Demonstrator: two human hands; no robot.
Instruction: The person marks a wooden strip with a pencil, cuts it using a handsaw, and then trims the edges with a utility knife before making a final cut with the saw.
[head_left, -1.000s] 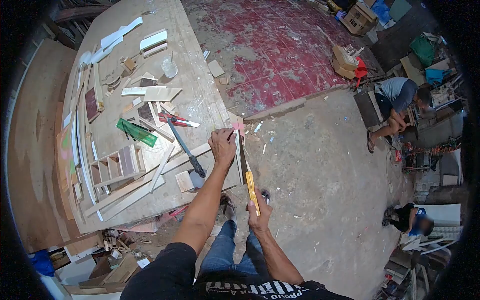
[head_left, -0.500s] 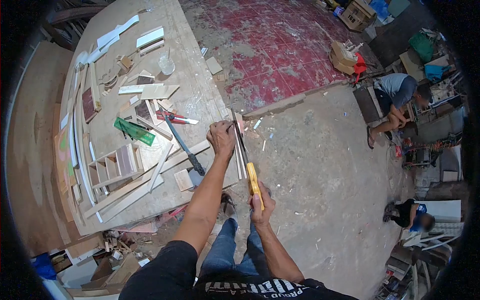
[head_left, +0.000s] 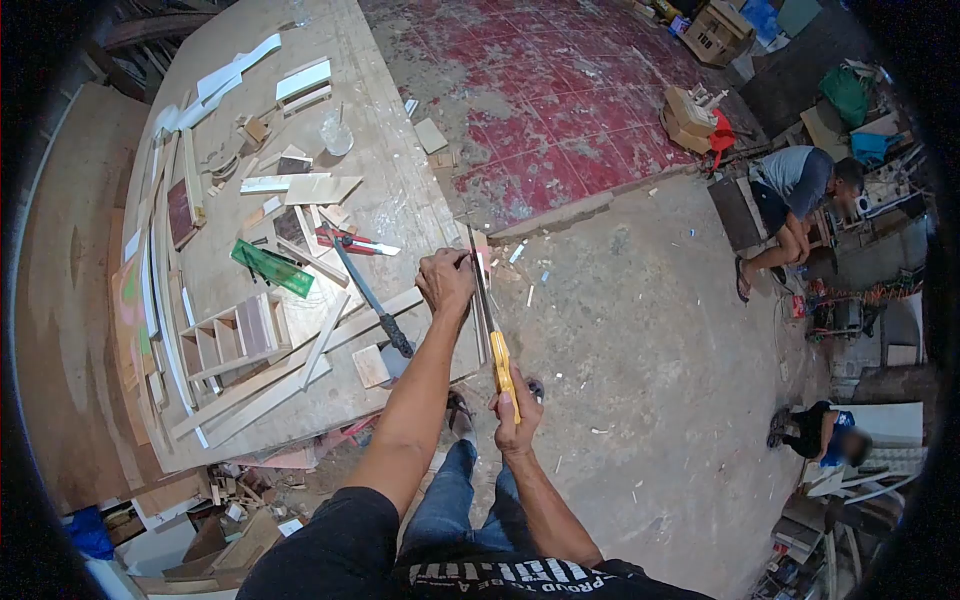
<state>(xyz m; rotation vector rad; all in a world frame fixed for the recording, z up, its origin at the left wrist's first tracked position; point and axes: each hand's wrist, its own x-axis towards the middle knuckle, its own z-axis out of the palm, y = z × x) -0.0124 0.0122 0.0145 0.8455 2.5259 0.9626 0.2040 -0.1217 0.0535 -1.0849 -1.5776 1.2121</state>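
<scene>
My right hand (head_left: 519,412) is wrapped round the yellow handle of a handsaw (head_left: 501,362). The saw's thin dark blade points away from me along the table's right edge, beside a narrow wooden strip (head_left: 482,335). My left hand (head_left: 446,280) presses down at that edge with its fingers bent, just left of the blade; the strip's far part lies under or against its fingertips. To the left on the table are a hammer (head_left: 366,290) with a dark grip, a red cutter (head_left: 358,243) and a green transparent ruler (head_left: 271,267).
The worktable (head_left: 390,130) carries wood offcuts, a divided wooden frame (head_left: 232,341), a clear cup (head_left: 336,132) and long strips. Scraps dot the concrete floor (head_left: 640,330). Two people sit at the right, one (head_left: 795,185) upper and one (head_left: 825,432) lower, near clutter and boxes.
My right hand and the saw have shifted slightly up and left. My left hand stays at the table edge. The whole view has moved a little.
</scene>
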